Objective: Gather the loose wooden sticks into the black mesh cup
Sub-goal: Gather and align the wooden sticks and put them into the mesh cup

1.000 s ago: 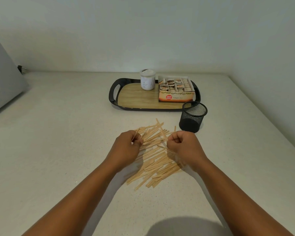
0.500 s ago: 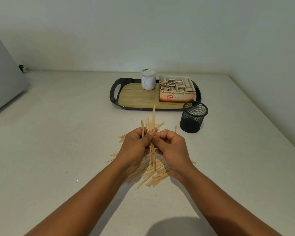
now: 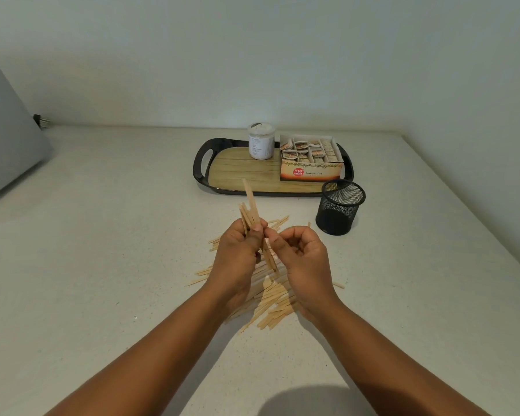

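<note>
Above a loose heap of flat pale wooden sticks (image 3: 267,298) on the speckled counter (image 3: 102,250), the left hand (image 3: 237,256) grips a bundle (image 3: 251,211) standing near upright, tips tilted slightly left; the right hand (image 3: 300,259), fingers curled, pinches its lower part; right stands the round black mesh cup (image 3: 339,207), before a wood-grain tray (image 3: 237,172).

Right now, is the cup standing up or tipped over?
Standing up. The cup sits on its base, its open rim facing upward.
</note>
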Motion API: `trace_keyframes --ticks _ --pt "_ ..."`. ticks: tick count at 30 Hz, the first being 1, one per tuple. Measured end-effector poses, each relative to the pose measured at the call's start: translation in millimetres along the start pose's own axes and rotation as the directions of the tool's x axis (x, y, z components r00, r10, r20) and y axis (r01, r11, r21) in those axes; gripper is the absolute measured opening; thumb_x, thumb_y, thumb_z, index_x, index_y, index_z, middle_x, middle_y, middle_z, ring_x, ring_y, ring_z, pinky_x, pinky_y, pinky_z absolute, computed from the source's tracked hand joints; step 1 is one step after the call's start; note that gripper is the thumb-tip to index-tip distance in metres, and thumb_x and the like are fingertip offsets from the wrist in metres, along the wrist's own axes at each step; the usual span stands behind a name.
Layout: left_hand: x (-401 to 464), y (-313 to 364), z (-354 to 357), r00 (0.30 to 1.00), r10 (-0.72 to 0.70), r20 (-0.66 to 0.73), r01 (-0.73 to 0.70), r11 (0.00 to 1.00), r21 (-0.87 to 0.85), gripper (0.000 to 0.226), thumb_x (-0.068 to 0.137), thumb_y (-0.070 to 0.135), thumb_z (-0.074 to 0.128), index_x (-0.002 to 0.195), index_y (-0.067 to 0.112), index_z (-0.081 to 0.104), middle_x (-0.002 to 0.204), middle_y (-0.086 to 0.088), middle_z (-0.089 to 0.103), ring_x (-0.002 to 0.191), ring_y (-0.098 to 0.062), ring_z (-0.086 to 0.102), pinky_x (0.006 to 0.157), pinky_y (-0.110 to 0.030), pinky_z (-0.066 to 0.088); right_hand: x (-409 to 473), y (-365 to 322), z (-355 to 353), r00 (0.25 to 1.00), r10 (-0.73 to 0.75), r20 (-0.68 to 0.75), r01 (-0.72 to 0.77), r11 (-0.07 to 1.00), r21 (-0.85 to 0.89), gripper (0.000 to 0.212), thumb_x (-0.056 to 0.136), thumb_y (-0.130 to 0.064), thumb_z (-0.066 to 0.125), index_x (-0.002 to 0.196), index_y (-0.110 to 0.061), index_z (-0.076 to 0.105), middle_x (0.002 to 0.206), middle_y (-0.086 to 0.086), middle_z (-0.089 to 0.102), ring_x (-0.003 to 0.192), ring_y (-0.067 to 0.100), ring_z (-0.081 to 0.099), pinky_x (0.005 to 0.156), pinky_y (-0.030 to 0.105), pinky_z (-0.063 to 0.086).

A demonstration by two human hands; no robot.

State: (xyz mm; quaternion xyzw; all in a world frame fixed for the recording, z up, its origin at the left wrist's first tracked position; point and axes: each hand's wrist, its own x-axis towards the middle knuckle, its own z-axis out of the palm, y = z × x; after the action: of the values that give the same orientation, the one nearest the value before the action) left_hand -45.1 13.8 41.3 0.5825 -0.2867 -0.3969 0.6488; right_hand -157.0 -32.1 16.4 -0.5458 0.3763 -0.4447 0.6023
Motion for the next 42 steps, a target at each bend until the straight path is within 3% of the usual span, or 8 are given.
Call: trace_keyframes --ticks 4,7,14,18,25,30,36,42 --pt "-2 5 2 0.997 0.051 0.059 -0.041 0.986 -0.164 0.023 0.108 0.019 0.044 0.099 0.018 0.065 0.086 0.001 0.073 0.076 -0.01 0.067 0.07 -0.028 0.054 -1 5 3 0.969 0.248 0.006 -0.244 0.945 0.218 0.022 0.103 -0.037 0.061 0.091 -0.023 0.074 0.095 0.004 0.074 0.096 0.021 0.069 0.092 0.044 0.054" --pt "-9 4 10 0.992 0.053 0.117 -0.014 0.951 -0.308 0.023 0.107 0.02 0.045 0.1 0.017 0.066 0.084 -0.005 0.071 0.076 -0.017 0.069 0.07 -0.031 0.059 -4 6 10 0.91 0.395 0.122 -0.398 0.756 0.52 0.029 0.103 -0.033 0.06 0.095 -0.014 0.08 0.103 0.014 0.073 0.097 0.024 0.071 0.093 0.041 0.054" --pt "-20 -5 22 0.976 0.177 0.128 -0.148 0.967 -0.207 0.025 0.101 0.029 0.051 0.122 0.028 0.065 0.099 -0.011 0.07 0.1 -0.023 0.068 0.096 -0.039 0.055 -5 3 11 0.882 0.398 0.252 -0.442 0.517 0.733 0.042 0.086 -0.027 0.068 0.12 -0.003 0.075 0.129 0.02 0.07 0.121 0.032 0.068 0.105 0.042 0.053" --pt "-22 -3 22 0.97 0.219 0.108 -0.194 0.96 -0.203 0.028 0.101 0.032 0.054 0.129 0.029 0.059 0.104 -0.012 0.069 0.101 -0.023 0.067 0.09 -0.037 0.055 -5 2 10 0.856 0.463 0.228 -0.467 0.506 0.725 0.028 0.102 -0.028 0.056 0.106 -0.004 0.07 0.111 0.018 0.064 0.103 0.03 0.068 0.115 0.043 0.042" --pt "-26 1 22 0.964 0.243 0.107 -0.222 0.958 -0.182 0.024 0.102 0.027 0.048 0.124 0.031 0.058 0.081 0.002 0.055 0.077 -0.012 0.058 0.074 -0.031 0.054 -9 0 11 0.861 0.465 0.207 -0.48 0.604 0.636 0.03 0.105 -0.029 0.055 0.108 -0.007 0.074 0.113 0.02 0.072 0.102 0.03 0.074 0.089 0.04 0.06" --pt "-31 0 19 0.906 0.397 0.147 -0.411 0.907 0.087 0.018 0.105 0.025 0.038 0.1 0.026 0.055 0.094 -0.007 0.061 0.087 -0.028 0.061 0.073 -0.043 0.054 -11 1 12 0.87 0.458 0.181 -0.478 0.699 0.531 0.035 0.088 -0.035 0.074 0.109 -0.008 0.078 0.106 0.017 0.069 0.101 0.028 0.068 0.099 0.046 0.054" --pt "-29 2 13 0.95 0.294 0.107 -0.3 0.953 0.04 0.028 0.111 0.029 0.03 0.101 0.027 0.056 0.114 0.002 0.074 0.111 -0.017 0.07 0.082 -0.028 0.059 -11 0 10 0.865 0.465 0.188 -0.491 0.706 0.509 0.024 0.097 -0.034 0.069 0.101 -0.011 0.07 0.075 0.006 0.068 0.049 0.008 0.05 0.038 0.018 0.035" --pt "-18 11 4 0.975 0.223 -0.02 -0.224 0.974 -0.029 0.033 0.109 0.029 0.041 0.089 0.024 0.067 0.116 0.004 0.073 0.099 -0.013 0.066 0.08 -0.03 0.055 -15 -3 9 0.902 0.352 0.248 -0.431 0.716 0.549 0.045 0.082 -0.042 0.079 0.108 -0.007 0.068 0.093 0.015 0.074 0.051 0.007 0.053 0.039 0.016 0.039"
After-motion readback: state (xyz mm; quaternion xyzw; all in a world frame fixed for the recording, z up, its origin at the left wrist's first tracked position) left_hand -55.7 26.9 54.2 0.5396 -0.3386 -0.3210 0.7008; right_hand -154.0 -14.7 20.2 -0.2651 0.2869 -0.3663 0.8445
